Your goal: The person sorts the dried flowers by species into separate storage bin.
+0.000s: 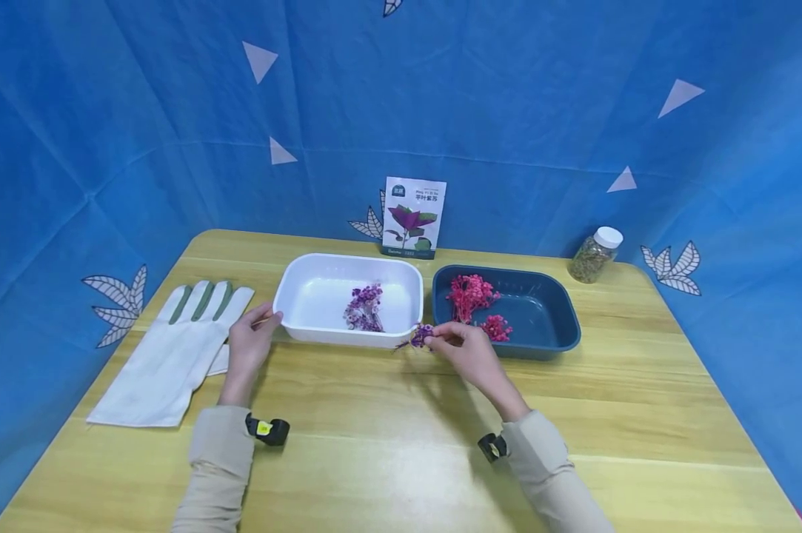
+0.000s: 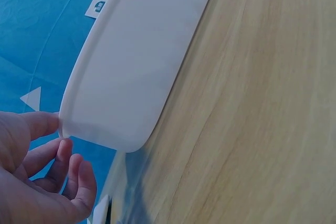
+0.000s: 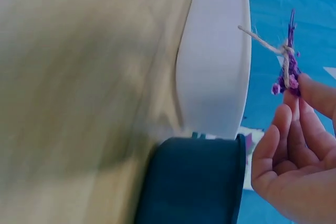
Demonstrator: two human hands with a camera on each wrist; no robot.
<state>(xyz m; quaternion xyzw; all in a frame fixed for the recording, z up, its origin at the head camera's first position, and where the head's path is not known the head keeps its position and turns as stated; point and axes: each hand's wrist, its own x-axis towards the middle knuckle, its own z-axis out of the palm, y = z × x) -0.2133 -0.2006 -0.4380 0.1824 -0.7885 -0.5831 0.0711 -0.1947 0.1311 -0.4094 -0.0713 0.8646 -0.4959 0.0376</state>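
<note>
My right hand (image 1: pixel 470 355) pinches a small bunch of purple dried flowers (image 3: pixel 287 72) tied with twine, held at the white tray's near right corner. In the right wrist view its stems point up and away from the fingers. My left hand (image 1: pixel 250 340) pinches the left rim of the white tray (image 2: pixel 121 72) between thumb and finger. Another purple dried flower bunch (image 1: pixel 363 307) lies inside that tray. To the right stands a dark blue tray (image 1: pixel 540 314) with two clusters of pink dried flowers (image 1: pixel 470 296) in its left part.
White gloves (image 1: pixel 167 363) with green between the fingers lie at the table's left. A seed packet (image 1: pixel 414 218) stands upright behind the trays, against the blue cloth (image 1: pixel 507 89). A clear jar (image 1: pixel 590 259) with a white lid is at the back right.
</note>
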